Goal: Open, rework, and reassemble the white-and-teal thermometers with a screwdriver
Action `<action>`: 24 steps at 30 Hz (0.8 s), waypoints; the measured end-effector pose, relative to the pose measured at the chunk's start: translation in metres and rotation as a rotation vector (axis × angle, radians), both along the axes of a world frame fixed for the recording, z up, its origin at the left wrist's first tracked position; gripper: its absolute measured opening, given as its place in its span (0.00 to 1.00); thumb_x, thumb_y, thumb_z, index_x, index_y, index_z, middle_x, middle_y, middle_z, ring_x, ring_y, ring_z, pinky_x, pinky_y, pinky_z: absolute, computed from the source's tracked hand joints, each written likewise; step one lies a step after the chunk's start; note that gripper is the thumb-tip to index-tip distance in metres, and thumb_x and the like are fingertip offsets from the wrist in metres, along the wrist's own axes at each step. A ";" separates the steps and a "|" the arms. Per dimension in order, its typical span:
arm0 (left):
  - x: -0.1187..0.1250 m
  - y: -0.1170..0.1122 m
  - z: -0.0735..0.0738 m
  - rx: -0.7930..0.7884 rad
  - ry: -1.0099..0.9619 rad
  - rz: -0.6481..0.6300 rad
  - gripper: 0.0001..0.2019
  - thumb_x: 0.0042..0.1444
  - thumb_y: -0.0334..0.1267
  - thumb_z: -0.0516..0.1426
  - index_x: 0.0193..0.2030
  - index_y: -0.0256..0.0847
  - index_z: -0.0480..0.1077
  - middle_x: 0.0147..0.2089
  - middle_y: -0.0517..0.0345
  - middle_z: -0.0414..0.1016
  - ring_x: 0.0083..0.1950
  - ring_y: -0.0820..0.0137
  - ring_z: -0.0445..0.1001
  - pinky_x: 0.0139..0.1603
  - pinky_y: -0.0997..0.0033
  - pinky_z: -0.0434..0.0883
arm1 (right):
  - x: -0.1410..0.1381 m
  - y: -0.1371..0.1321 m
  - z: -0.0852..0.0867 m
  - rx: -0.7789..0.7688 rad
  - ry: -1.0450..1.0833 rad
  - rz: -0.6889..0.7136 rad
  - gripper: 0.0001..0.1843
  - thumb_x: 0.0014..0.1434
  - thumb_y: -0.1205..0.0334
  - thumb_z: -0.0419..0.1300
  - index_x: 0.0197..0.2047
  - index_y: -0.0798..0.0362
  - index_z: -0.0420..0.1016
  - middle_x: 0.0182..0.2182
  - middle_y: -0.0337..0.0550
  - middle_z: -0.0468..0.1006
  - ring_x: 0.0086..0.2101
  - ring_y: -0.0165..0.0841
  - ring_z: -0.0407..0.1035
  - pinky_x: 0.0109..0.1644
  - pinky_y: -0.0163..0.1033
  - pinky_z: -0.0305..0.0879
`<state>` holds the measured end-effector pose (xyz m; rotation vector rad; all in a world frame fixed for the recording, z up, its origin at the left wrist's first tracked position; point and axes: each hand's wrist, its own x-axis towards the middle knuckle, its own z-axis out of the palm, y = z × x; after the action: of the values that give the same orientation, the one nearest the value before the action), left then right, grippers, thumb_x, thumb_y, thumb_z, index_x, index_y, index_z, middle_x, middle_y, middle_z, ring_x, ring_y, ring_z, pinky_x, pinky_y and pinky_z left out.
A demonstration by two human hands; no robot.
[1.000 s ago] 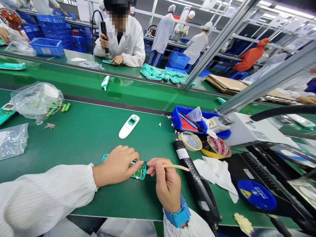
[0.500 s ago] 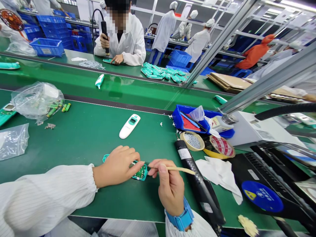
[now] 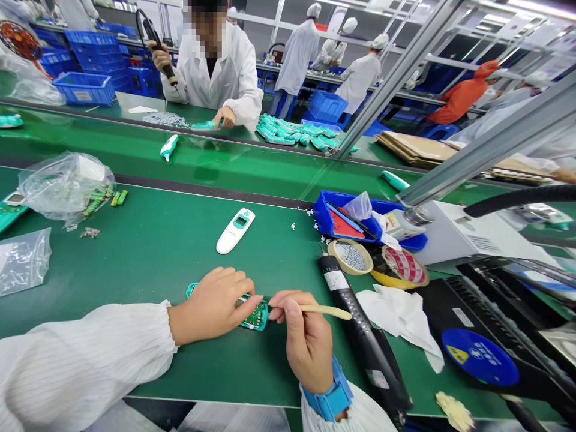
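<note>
Head view: left hand (image 3: 211, 306) curled over teal-cased circuit board (image 3: 257, 317), pressing it down. Board lies flat on green surface (image 3: 135, 270), between hands. Right hand (image 3: 308, 342) pinches wooden stick (image 3: 326, 310), tip hidden by fingers, near board. Firm, steady hold suits fine work. White digital thermometer (image 3: 234, 231) lies well ahead.

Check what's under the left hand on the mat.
The left hand covers the middle of a teal plastic housing holding a green circuit board; only the ends show.
</note>
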<state>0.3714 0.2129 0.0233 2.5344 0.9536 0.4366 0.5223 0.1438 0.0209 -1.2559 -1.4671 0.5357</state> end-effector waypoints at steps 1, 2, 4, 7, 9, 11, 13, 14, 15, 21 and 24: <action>0.000 0.000 0.000 0.000 0.000 0.000 0.13 0.60 0.44 0.45 0.32 0.41 0.65 0.29 0.62 0.67 0.31 0.72 0.62 0.32 0.69 0.55 | 0.000 0.000 0.000 0.001 -0.009 -0.003 0.12 0.62 0.67 0.44 0.31 0.51 0.65 0.27 0.42 0.68 0.30 0.31 0.66 0.31 0.38 0.63; 0.000 0.000 0.001 0.000 0.001 0.000 0.13 0.60 0.44 0.45 0.31 0.41 0.65 0.29 0.62 0.67 0.31 0.72 0.62 0.32 0.69 0.54 | 0.000 0.000 0.000 0.002 -0.016 -0.005 0.11 0.62 0.67 0.44 0.31 0.51 0.64 0.27 0.41 0.68 0.30 0.31 0.66 0.31 0.38 0.63; 0.000 0.000 0.001 0.000 0.001 0.001 0.13 0.60 0.44 0.45 0.31 0.41 0.65 0.29 0.62 0.67 0.31 0.72 0.62 0.32 0.70 0.54 | 0.000 0.000 -0.001 0.004 -0.023 -0.012 0.11 0.62 0.67 0.44 0.31 0.51 0.64 0.27 0.41 0.68 0.29 0.30 0.66 0.31 0.37 0.63; 0.000 0.000 0.001 -0.005 0.001 0.002 0.13 0.60 0.44 0.45 0.31 0.41 0.65 0.29 0.62 0.67 0.31 0.72 0.62 0.32 0.70 0.54 | 0.000 0.001 -0.002 -0.006 -0.036 -0.023 0.10 0.62 0.67 0.45 0.31 0.51 0.64 0.28 0.40 0.69 0.28 0.29 0.66 0.30 0.36 0.62; 0.000 0.000 0.000 -0.013 0.002 0.005 0.13 0.60 0.44 0.45 0.31 0.41 0.65 0.29 0.62 0.67 0.32 0.72 0.62 0.33 0.70 0.54 | -0.001 0.001 -0.003 -0.012 -0.039 -0.027 0.09 0.62 0.67 0.45 0.31 0.51 0.63 0.28 0.40 0.69 0.28 0.29 0.66 0.30 0.36 0.62; 0.001 0.000 -0.001 -0.018 0.002 0.005 0.13 0.60 0.44 0.45 0.32 0.41 0.65 0.29 0.62 0.67 0.31 0.72 0.62 0.33 0.70 0.54 | -0.002 0.001 -0.004 -0.013 -0.036 -0.035 0.09 0.62 0.66 0.45 0.31 0.51 0.63 0.28 0.40 0.69 0.28 0.28 0.66 0.31 0.36 0.62; 0.001 0.000 -0.002 -0.021 0.002 0.005 0.13 0.60 0.44 0.45 0.32 0.41 0.65 0.29 0.62 0.67 0.32 0.71 0.62 0.33 0.69 0.55 | -0.003 0.002 -0.005 -0.028 -0.033 -0.048 0.09 0.62 0.65 0.46 0.31 0.51 0.63 0.27 0.39 0.68 0.27 0.27 0.65 0.31 0.36 0.61; 0.001 -0.001 -0.002 -0.023 0.004 0.007 0.14 0.61 0.44 0.45 0.32 0.41 0.65 0.29 0.61 0.67 0.32 0.71 0.62 0.33 0.69 0.55 | -0.002 0.002 -0.005 -0.044 -0.022 -0.055 0.09 0.62 0.65 0.46 0.31 0.51 0.63 0.27 0.39 0.68 0.26 0.27 0.64 0.30 0.36 0.61; 0.001 -0.001 -0.001 -0.028 0.005 0.011 0.14 0.61 0.43 0.44 0.32 0.41 0.66 0.29 0.61 0.67 0.32 0.71 0.63 0.33 0.69 0.55 | -0.002 0.003 -0.005 -0.063 0.003 -0.059 0.10 0.62 0.64 0.46 0.31 0.52 0.63 0.26 0.38 0.68 0.25 0.27 0.64 0.29 0.35 0.61; -0.007 0.001 0.006 -0.134 -0.056 -0.066 0.20 0.47 0.55 0.55 0.37 0.40 0.65 0.34 0.60 0.69 0.35 0.69 0.65 0.37 0.69 0.59 | 0.000 0.003 0.000 -0.073 0.291 -0.053 0.11 0.63 0.60 0.45 0.32 0.52 0.64 0.28 0.37 0.68 0.23 0.25 0.62 0.26 0.34 0.60; -0.011 0.003 0.005 -0.139 -0.040 -0.114 0.25 0.42 0.58 0.57 0.39 0.40 0.64 0.36 0.59 0.68 0.37 0.67 0.65 0.38 0.68 0.59 | -0.003 0.002 0.001 -0.073 0.335 -0.015 0.11 0.63 0.60 0.45 0.32 0.51 0.63 0.28 0.37 0.67 0.25 0.26 0.63 0.29 0.35 0.61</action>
<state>0.3605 0.2156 0.0287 2.4301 0.7913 0.3722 0.5191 0.1460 0.0223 -1.1674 -1.1648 0.7562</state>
